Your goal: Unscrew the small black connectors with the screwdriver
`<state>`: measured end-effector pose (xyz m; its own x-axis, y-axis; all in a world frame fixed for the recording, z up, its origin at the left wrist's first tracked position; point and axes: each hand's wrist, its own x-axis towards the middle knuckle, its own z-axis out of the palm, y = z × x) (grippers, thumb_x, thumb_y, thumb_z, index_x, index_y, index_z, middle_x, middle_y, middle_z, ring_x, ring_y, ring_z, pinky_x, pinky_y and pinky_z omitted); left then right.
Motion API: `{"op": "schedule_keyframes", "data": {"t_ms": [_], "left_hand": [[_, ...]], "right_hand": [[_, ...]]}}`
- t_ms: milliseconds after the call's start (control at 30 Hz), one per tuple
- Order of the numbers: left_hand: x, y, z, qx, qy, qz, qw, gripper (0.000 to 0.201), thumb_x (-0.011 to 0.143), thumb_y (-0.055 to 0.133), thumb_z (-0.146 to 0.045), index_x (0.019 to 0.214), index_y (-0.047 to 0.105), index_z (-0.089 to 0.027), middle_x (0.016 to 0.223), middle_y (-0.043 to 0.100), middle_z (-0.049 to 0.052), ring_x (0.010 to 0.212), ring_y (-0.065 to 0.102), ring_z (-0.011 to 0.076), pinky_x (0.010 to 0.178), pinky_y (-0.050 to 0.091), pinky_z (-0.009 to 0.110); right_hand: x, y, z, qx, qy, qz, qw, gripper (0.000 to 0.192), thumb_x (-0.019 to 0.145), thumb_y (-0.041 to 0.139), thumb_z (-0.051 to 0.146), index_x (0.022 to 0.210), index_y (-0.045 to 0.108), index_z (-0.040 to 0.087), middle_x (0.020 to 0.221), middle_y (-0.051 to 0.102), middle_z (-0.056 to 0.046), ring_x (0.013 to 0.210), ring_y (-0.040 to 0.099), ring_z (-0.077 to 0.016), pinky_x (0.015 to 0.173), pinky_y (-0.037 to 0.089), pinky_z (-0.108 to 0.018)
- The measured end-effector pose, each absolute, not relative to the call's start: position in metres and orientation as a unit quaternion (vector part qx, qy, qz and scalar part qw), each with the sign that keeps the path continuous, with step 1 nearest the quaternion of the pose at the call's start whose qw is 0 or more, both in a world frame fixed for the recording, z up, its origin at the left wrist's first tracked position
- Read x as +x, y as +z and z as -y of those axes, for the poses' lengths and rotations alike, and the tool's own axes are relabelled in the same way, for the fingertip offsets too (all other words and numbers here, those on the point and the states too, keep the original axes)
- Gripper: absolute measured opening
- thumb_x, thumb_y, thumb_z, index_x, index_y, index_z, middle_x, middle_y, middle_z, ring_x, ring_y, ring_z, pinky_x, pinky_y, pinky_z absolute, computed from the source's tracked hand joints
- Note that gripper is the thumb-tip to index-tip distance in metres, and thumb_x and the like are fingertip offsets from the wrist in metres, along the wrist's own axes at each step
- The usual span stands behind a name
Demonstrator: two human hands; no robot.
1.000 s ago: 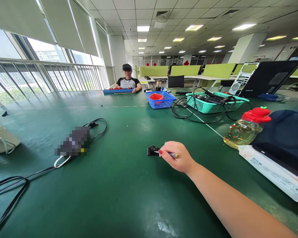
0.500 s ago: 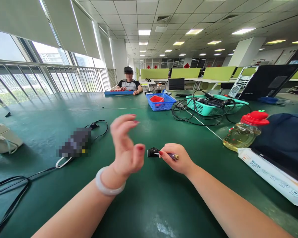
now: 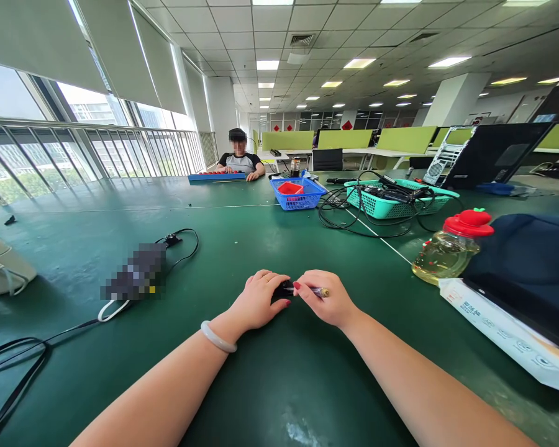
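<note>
Left hand point(image 3: 256, 302) now on green table point(image 3: 242, 385)

Bright, sharp daylight from the windows point(image 3: 51, 143) plus ceiling panels point(image 3: 358, 63) — wide-angle bending at edges.

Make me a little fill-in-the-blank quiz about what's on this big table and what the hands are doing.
1. The right hand holds a thin tool like a ____.
2. The left hand rests on a small ____ part on the table.
3. The lying bottle has a ____ cap.
4. The left wrist wears a pale ____.

Missing words: pen; black; red; bangle
</note>
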<state>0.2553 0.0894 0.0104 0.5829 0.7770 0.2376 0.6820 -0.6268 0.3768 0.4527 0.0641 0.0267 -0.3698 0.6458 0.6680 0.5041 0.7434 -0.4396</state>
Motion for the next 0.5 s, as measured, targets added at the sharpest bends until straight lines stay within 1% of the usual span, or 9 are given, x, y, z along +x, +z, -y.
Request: {"op": "schedule_keyframes", "data": {"t_ms": [100,233,367,433,500], "left_hand": [[0.2578,0.009,-0.0912,0.878,0.208,-0.412,0.125,0.036,0.086,0.063,-0.031,0.121,0.057,-0.025,0.122,0.066,0.004,0.12,0.051,0.0263,0.106,0.04,0.047],[0.2615,0.0065,-0.0947,0.878,0.214,-0.411,0.123,0.029,0.086,0.062,-0.026,0.114,0.059,-0.025,0.118,0.067,0.004,0.115,0.054,0.0254,0.104,0.042,0.046],[0.2627,0.0039,-0.0971,0.877,0.212,-0.416,0.111,0.027,0.088,0.059,-0.024,0.114,0.059,-0.025,0.116,0.067,0.005,0.112,0.055,0.0249,0.101,0.044,0.045],[0.2622,0.003,-0.0975,0.878,0.21,-0.417,0.109,0.029,0.089,0.058,-0.025,0.117,0.059,-0.025,0.117,0.067,0.005,0.111,0.055,0.0248,0.101,0.044,0.045],[0.2615,0.0023,-0.0976,0.877,0.208,-0.418,0.109,0.033,0.089,0.058,-0.027,0.122,0.057,-0.026,0.118,0.067,0.005,0.112,0.055,0.0251,0.101,0.044,0.045]], "right_hand": [[0.4532,0.0276,-0.0637,-0.346,0.084,0.817,0.454,0.045,0.099,0.042,0.039,0.062,0.061,0.019,0.055,0.055,0.0,0.052,0.049,-0.0121,0.055,0.037,-0.025],[0.454,0.0263,-0.0639,-0.347,0.08,0.803,0.477,0.046,0.099,0.042,0.037,0.06,0.06,0.02,0.055,0.056,0.0,0.053,0.05,-0.012,0.055,0.036,-0.026],[0.4536,0.0245,-0.064,-0.344,0.064,0.8,0.487,0.047,0.099,0.042,0.037,0.058,0.059,0.02,0.051,0.052,0.001,0.05,0.048,-0.0116,0.054,0.035,-0.026],[0.4524,0.0246,-0.0632,-0.34,0.053,0.802,0.488,0.046,0.098,0.044,0.037,0.058,0.06,0.02,0.049,0.051,0.001,0.048,0.046,-0.0113,0.052,0.034,-0.026],[0.4507,0.025,-0.0621,-0.332,0.041,0.806,0.489,0.045,0.098,0.045,0.037,0.059,0.061,0.02,0.049,0.052,0.001,0.048,0.047,-0.0112,0.051,0.035,-0.026]]}}
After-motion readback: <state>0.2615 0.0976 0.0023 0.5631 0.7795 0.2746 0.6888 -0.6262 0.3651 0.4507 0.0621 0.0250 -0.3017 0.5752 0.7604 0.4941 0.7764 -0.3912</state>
